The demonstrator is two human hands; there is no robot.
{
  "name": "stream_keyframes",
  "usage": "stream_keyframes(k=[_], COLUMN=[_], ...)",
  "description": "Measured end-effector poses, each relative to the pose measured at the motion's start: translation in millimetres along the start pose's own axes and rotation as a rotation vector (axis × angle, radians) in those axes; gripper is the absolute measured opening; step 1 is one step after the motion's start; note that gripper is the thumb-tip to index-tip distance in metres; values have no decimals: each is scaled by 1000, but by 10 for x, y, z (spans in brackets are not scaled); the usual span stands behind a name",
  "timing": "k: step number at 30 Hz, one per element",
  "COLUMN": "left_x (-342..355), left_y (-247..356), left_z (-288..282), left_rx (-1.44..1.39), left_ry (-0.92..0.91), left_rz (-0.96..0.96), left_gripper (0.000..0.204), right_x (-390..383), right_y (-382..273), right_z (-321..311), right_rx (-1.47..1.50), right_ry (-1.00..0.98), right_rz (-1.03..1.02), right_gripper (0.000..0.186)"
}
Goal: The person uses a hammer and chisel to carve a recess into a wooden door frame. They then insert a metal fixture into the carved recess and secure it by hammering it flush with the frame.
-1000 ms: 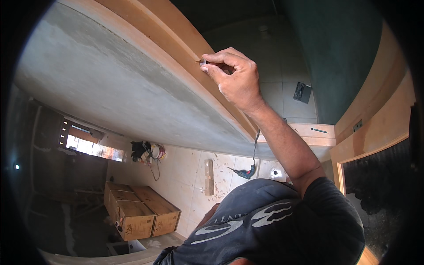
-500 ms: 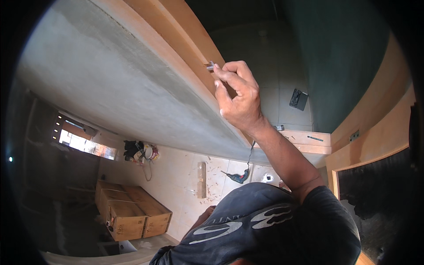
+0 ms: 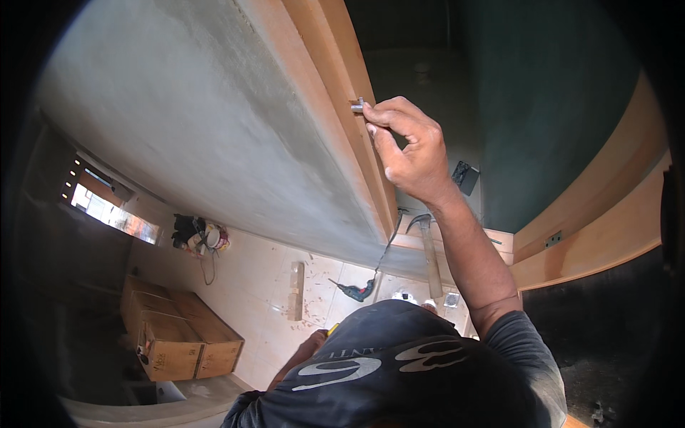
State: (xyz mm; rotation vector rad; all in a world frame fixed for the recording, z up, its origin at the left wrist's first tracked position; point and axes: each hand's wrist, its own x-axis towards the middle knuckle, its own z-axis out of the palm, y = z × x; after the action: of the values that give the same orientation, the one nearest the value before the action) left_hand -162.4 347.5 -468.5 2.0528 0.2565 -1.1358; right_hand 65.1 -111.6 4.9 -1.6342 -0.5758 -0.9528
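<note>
Right hand (image 3: 416,146) up at the wooden frame (image 3: 341,64), alongside the grey plastered wall (image 3: 193,121). Small metal piece (image 3: 357,108) sits at a notch in the frame's edge, its near end against the forefinger tip. Thumb stands a little below, slightly parted from the forefinger; no full pinch shows, so the contact reads as a fingertip touch rather than a firm hold. Left hand (image 3: 312,346) low beside the dark shirt (image 3: 399,357), partly hidden; a bit of yellow (image 3: 333,329) shows by it, but whether it is gripped I cannot tell. Hammer (image 3: 432,260) beyond the right forearm, head toward the frame; its support is unclear. Drill (image 3: 357,290) and wood block (image 3: 296,291) on the tiled floor, chips around the block. Handling judgement: bring the thumb in against the piece so it cannot slip out and drop, keep it square to the notch, press evenly along its line, and keep the fingertips off the notch's rim.
</note>
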Motion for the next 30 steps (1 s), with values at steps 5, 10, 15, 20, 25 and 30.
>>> stream_keyframes(k=[5, 10, 15, 20, 25, 30], left_x=[31, 49, 47, 33, 2, -26], left_y=[-86, -174, -278, -324, -360, -367], left_z=[35, 80, 120, 163, 138, 101], left_rx=[4, 4, 1, -14, -16, -17], left_ry=[-1, 1, -2, -2, 2, 5], left_rz=[-6, -9, -16, -23, -38, -41], left_gripper=[39, 39, 39, 39, 39, 38], right_x=[90, 123, 118, 120, 64, 49], right_y=[15, 139, 185, 186, 78, 116], right_z=[-134, -154, -149, -83, 142, 186], right_rx=[67, 201, 242, 401, 343, 218], right_ry=[-96, -103, -100, -29, 144, 185], right_rz=[100, 152, 207, 298, 334, 224], right_gripper=[22, 19, 19, 13, 9, 5])
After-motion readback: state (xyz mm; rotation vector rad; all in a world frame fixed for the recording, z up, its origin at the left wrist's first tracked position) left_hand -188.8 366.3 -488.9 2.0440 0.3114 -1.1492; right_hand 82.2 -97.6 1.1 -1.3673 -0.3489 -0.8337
